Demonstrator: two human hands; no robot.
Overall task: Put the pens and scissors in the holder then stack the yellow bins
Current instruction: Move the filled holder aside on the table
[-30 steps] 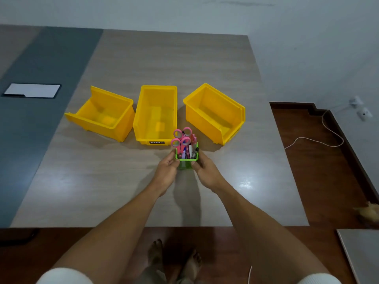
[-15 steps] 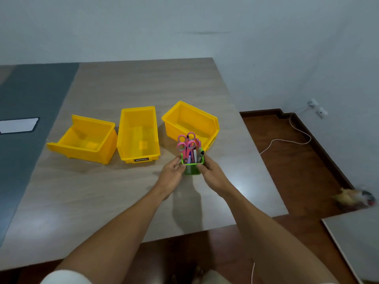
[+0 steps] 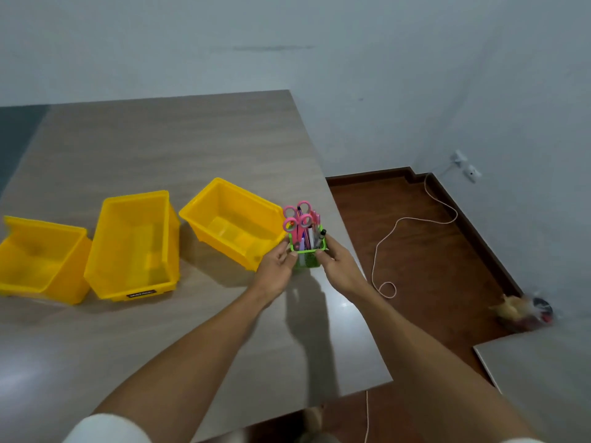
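I see the green mesh holder (image 3: 307, 257), packed with pink scissors (image 3: 298, 219) and pens (image 3: 315, 233), now beside the rightmost yellow bin (image 3: 232, 223), shifted right since earlier. My left hand (image 3: 277, 270) and right hand (image 3: 339, 265) clasp its sides.

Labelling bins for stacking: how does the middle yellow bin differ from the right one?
The middle bin sits roughly square to the table's near edge; the right bin is turned at an angle. The middle bin shows a dark label on its near face; no label shows on the right bin. The green holder sits right by the right bin, well clear of the middle one. Both are yellow, upright and empty.
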